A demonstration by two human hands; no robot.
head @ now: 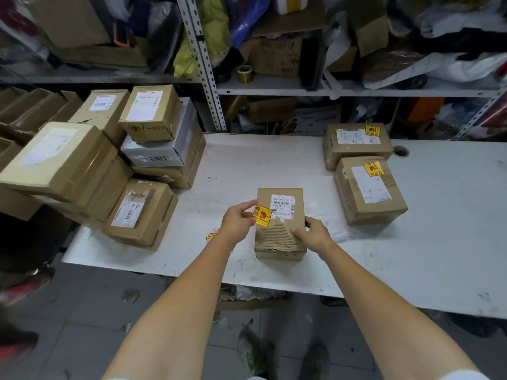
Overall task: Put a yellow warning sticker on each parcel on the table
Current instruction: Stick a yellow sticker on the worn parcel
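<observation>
A small brown parcel [279, 242] with a white label and a torn top lies on the white table [411, 256] in front of me. My left hand [238, 221] pinches a yellow warning sticker [263, 216] at the parcel's left edge, partly over its top. My right hand [312, 233] grips the parcel's right side. More stickers [211, 235] peek out from under my left wrist. Two parcels on the right, the nearer parcel [369, 192] and the farther parcel [356, 145], each carry a yellow sticker.
A pile of brown parcels [90, 165] and a grey box [162, 149] crowds the table's left end. Metal shelves [269, 86] packed with boxes and bags stand behind the table. A cable hole [401, 152] sits at the back right.
</observation>
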